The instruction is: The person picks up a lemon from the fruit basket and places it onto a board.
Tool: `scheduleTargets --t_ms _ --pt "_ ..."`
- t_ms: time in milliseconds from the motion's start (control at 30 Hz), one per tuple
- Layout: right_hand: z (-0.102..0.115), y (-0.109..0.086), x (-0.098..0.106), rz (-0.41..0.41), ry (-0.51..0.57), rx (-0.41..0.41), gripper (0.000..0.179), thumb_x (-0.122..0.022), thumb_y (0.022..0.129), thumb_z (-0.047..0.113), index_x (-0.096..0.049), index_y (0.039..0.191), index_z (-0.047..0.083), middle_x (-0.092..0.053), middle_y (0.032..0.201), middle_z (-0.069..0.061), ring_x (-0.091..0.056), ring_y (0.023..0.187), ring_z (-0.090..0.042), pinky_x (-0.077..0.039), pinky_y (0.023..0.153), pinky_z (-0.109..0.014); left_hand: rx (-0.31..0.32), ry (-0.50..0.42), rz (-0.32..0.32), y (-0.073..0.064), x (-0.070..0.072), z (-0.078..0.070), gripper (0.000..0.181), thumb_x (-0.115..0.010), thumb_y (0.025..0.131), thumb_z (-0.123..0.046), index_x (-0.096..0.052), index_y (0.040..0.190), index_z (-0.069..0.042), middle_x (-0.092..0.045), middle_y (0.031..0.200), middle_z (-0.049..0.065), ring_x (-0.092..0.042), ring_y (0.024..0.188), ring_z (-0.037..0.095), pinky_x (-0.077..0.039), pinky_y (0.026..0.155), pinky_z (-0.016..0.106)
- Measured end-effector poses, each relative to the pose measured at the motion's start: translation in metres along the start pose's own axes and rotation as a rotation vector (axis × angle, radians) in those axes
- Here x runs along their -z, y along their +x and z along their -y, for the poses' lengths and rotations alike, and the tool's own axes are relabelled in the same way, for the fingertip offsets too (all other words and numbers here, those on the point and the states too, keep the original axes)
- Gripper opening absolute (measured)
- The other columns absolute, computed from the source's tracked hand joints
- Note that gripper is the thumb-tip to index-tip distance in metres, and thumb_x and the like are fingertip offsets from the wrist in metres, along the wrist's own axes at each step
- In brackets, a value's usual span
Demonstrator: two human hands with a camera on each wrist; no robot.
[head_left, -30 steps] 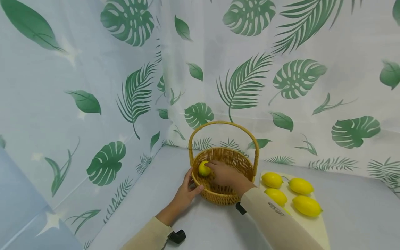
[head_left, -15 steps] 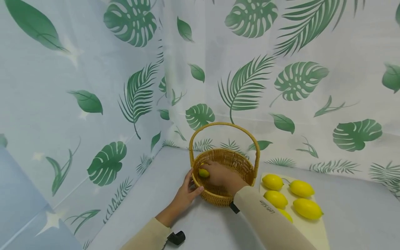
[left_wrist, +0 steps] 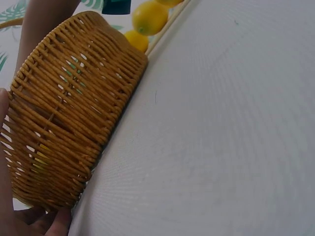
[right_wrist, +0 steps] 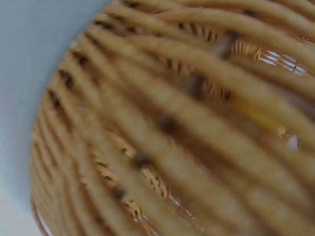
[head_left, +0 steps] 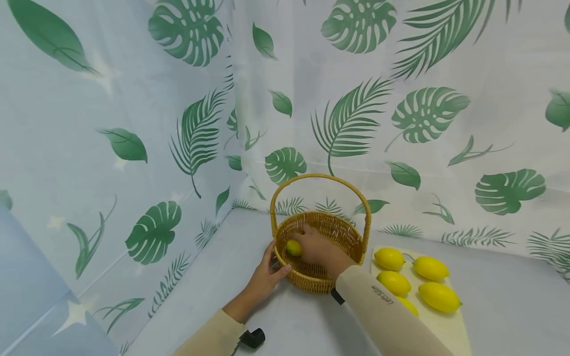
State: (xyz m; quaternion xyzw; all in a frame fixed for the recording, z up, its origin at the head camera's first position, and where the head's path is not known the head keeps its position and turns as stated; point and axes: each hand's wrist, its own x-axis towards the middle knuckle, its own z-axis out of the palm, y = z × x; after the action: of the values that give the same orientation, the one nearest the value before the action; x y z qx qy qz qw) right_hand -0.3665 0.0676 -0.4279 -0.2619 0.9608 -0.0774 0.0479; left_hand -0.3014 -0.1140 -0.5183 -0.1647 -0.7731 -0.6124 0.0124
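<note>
The wicker basket [head_left: 309, 284] with a tall arched handle stands on the white table. My left hand [head_left: 263, 278] grips its left side, thumb over the front rim; fingers [left_wrist: 37, 223] wrap the wicker at the lower left of the left wrist view. My right hand [head_left: 313, 247] reaches inside, fingers bent over a yellow lemon [head_left: 294, 248] with a greenish tip, low by the left wall. Some of the fingers are hidden behind the lemon. Through the blurred weave in the right wrist view, a yellow patch of lemon [right_wrist: 256, 114] shows.
Right of the basket, a cream board [head_left: 441, 329] bears several lemons [head_left: 431, 268], partly covered by the right sleeve [head_left: 378, 306]. A leaf-printed curtain [head_left: 347, 198] rises behind the table and along its left. Small black devices [head_left: 253, 338] sit at the wrists.
The right hand has gone lower into the basket with the lemon, then shifted slightly right; more of the lemon shows than half a second ago. The left hand stays on the rim.
</note>
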Motion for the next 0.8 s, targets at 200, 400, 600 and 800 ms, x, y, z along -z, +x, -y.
scheduleTargets --t_ms 200,400,600,800 --pt "-0.003 -0.004 -0.002 -0.014 0.019 -0.001 0.052 -0.066 0.094 0.026 -0.050 0.144 0.019 -0.030 0.149 -0.022 -0.038 0.132 -0.041 -0.041 0.100 -0.057 0.002 -0.007 0.011 -0.001 0.000 -0.001 0.084 -0.063 0.097 -0.033 -0.004 0.157 -0.029 -0.023 0.154 0.025 -0.037 0.135 0.038 -0.042 0.103 0.044" --pt "-0.010 -0.003 -0.015 0.008 0.007 -0.020 0.051 -0.066 0.093 0.029 -0.052 0.142 0.023 -0.042 0.142 -0.019 -0.046 0.125 -0.036 -0.042 0.100 -0.055 0.008 -0.012 0.018 -0.002 0.000 -0.001 0.085 -0.062 0.097 -0.035 -0.003 0.157 -0.029 -0.022 0.154 0.025 -0.038 0.134 0.039 -0.043 0.101 0.045" --pt "-0.014 -0.008 -0.016 -0.006 0.039 0.003 0.050 -0.069 0.090 0.027 -0.055 0.138 0.023 -0.050 0.128 -0.014 -0.052 0.108 -0.028 -0.047 0.092 -0.048 0.007 -0.009 0.015 -0.001 -0.001 -0.001 0.083 -0.062 0.097 -0.032 -0.004 0.157 -0.033 -0.023 0.154 0.024 -0.039 0.134 0.037 -0.044 0.101 0.044" --pt "-0.019 -0.016 -0.011 -0.030 0.050 0.037 0.052 -0.070 0.090 0.024 -0.055 0.140 0.019 -0.051 0.119 -0.012 -0.054 0.099 -0.025 -0.048 0.090 -0.046 0.015 -0.022 0.019 -0.001 -0.001 -0.003 0.082 -0.061 0.098 -0.027 -0.004 0.157 -0.031 -0.022 0.155 0.024 -0.039 0.134 0.038 -0.043 0.101 0.045"
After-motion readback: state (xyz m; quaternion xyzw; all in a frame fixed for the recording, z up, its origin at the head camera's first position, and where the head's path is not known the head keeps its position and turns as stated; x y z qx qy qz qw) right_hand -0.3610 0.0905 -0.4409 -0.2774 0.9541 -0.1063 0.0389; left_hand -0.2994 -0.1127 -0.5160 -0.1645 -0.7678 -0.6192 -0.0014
